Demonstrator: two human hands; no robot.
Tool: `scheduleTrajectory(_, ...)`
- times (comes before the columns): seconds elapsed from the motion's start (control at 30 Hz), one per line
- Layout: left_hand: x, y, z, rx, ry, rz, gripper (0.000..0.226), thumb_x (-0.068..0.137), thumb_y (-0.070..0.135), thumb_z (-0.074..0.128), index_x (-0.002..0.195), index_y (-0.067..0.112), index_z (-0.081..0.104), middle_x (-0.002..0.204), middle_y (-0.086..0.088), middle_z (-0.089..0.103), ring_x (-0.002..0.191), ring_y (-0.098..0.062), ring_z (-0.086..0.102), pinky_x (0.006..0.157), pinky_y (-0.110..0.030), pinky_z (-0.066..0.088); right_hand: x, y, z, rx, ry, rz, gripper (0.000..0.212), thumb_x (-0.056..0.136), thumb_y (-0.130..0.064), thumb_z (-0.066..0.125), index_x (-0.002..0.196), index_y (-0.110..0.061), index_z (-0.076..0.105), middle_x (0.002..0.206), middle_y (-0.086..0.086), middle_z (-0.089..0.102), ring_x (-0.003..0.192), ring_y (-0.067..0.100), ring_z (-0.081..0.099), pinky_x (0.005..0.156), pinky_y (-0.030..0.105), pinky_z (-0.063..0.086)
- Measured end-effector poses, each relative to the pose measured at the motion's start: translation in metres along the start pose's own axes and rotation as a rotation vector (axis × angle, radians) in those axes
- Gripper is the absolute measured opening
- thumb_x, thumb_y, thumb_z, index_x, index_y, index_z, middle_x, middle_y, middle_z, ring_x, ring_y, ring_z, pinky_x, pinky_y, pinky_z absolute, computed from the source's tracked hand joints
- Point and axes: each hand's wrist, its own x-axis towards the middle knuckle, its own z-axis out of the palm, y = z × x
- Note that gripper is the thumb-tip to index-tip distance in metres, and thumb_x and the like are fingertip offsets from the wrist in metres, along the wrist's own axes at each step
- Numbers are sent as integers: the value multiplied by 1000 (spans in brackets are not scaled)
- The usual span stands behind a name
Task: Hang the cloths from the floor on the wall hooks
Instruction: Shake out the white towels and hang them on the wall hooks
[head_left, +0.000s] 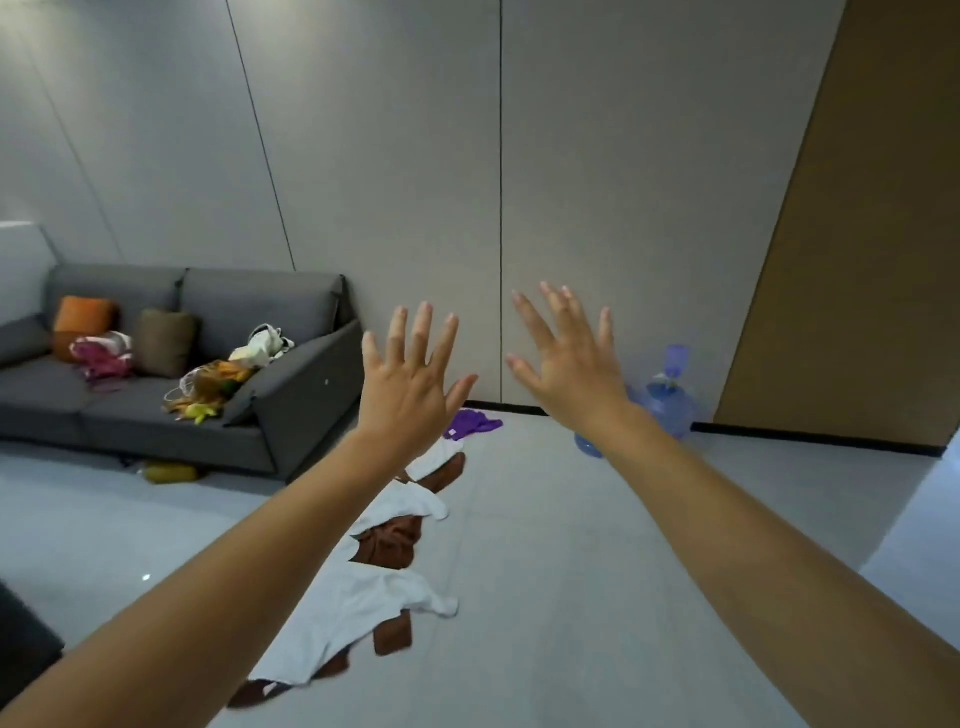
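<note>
Several cloths lie in a line on the grey floor below my arms: a large white cloth nearest me, a brown cloth beyond it, another white cloth, and a purple cloth by the wall. My left hand and my right hand are both raised in front of me with fingers spread, holding nothing. They hover above the cloths without touching them. No wall hooks show on the grey panelled wall.
A grey sofa with cushions and bags stands at the left against the wall. A blue water jug sits on the floor at the wall behind my right wrist. A brown wooden panel is at the right.
</note>
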Motion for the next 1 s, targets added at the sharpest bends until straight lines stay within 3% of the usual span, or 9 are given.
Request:
scheduleTrajectory(0.13,19,-17,39,41,-62,-67,78,86,64,-2,154,25,-7,162,-7,-7,148,-30,-7,117,-56,3,38,-2,55,58,-44,-54,69,98,-54,36,155,-35,0,163,4,1,150,25,0,116,59,0)
scheduleTrajectory(0.27,50,-23,81,94,-92,-148,74,93,63,10,154,25,-3,162,-7,-4,149,-29,-5,116,-55,4,83,12,112,112,-65,-128,70,98,-54,36,154,-35,0,163,4,3,150,26,0,115,60,2)
scheduleTrajectory(0.6,102,-28,165,187,-209,-411,74,93,62,10,153,20,20,159,-12,19,145,-34,17,111,-60,22,179,43,221,286,-154,-376,70,99,-54,37,154,-36,-1,164,4,1,150,25,-2,115,59,0)
scheduleTrajectory(1.0,79,-100,257,184,-338,-675,80,88,66,1,154,24,19,161,-10,14,147,-35,13,113,-61,14,225,-58,366,381,-286,-674,69,97,-56,38,155,-34,6,163,6,8,150,28,5,115,62,6)
